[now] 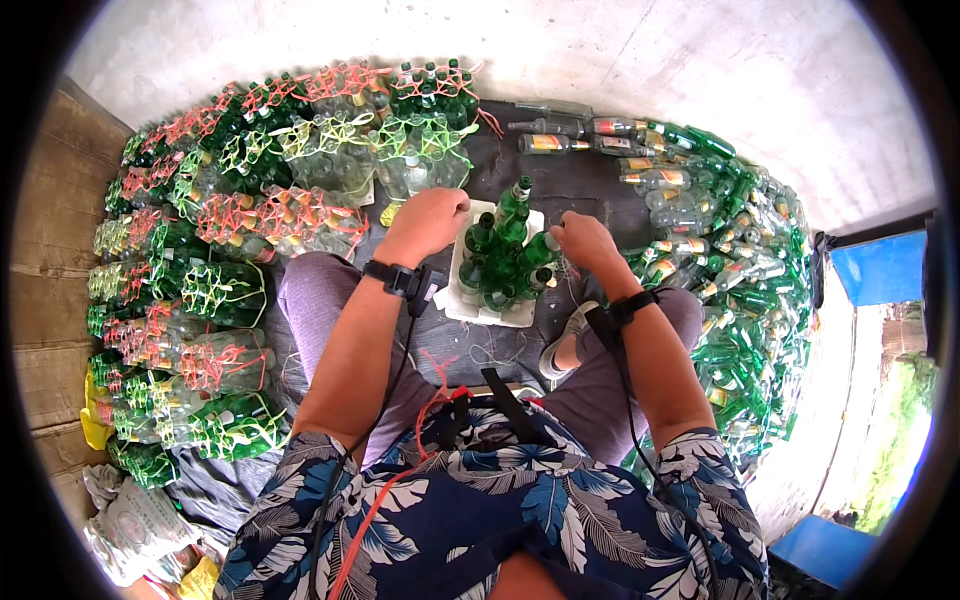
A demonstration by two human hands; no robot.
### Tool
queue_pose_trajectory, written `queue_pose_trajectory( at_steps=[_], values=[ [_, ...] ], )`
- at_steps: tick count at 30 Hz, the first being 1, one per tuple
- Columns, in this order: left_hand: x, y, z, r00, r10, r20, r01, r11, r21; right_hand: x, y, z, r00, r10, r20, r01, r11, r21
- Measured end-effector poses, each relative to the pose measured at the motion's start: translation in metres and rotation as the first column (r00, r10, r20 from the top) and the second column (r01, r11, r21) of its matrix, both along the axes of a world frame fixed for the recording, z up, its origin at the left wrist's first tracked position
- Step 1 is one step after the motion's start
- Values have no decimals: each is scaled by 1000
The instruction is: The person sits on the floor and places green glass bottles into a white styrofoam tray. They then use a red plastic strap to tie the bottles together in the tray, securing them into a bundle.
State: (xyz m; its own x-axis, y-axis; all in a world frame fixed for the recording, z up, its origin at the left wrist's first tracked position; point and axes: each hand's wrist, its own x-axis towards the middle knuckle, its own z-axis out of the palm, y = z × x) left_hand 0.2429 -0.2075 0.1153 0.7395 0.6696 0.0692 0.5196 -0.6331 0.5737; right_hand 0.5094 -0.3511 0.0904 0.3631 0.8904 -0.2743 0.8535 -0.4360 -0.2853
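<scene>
Before me a white foam box holds several green glass bottles, standing close together with their necks up. My left hand is over the box's far left corner, its fingers curled inward. Whether anything thin is between those fingers is hidden. On the other side, my right hand has bent fingers beside a green bottle that leans to the right. Its fingertips are close to that bottle's end, and I cannot tell whether they grip it.
Bottle bundles tied with red and yellow-green plastic strapping stand at left. Loose glass bottles are heaped at right, up to the pale wall. Twine scraps lie on the dark floor covering. Red strapping trails across my shirt.
</scene>
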Motion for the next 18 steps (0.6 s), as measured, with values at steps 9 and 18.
queue_pose_trajectory(
  at_steps=[9, 18],
  values=[
    [0, -3, 2, 1000, 3, -15, -3, 1000, -13, -10, -1, -7, 999, 34, -6, -34, 999, -3],
    [-1, -4, 2, 1000, -4, -28, 4, 1000, -13, -6, 8, 2, 997, 18, -76, -20, 999, -29]
  ],
)
